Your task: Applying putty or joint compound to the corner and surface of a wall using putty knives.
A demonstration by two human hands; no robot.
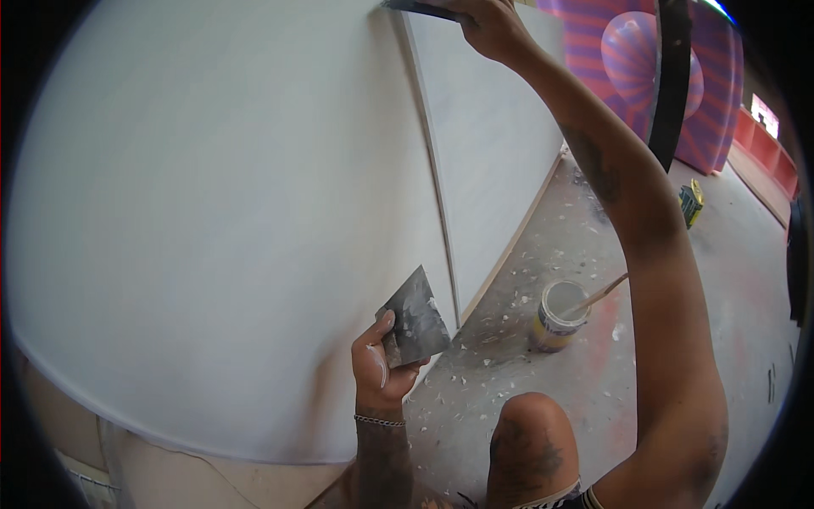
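Observation:
My left hand [377, 366] is closed around a flat, dark grey square plate [414, 321] smeared with white paste. The thumb lies on its face, and white smears mark the hand too. High up, my right arm reaches to the top edge of the view, where my right hand [498, 32] grips a dark flat-bladed spreader [428, 10]. Its far end meets a large white panel [212, 212] close to the panel's right-hand edge. A second white face [483, 110] adjoins that edge, with a dark line between them. The right fingers are partly cut off by the frame.
An open paint can [553, 327] with a stick [604, 291] leaning in it stands on the spattered grey floor [475, 407]. Farther off are a green-yellow can [691, 204], a dark upright post [670, 93] and a pink-purple striped panel [721, 93]. My bent knee [534, 437] is below.

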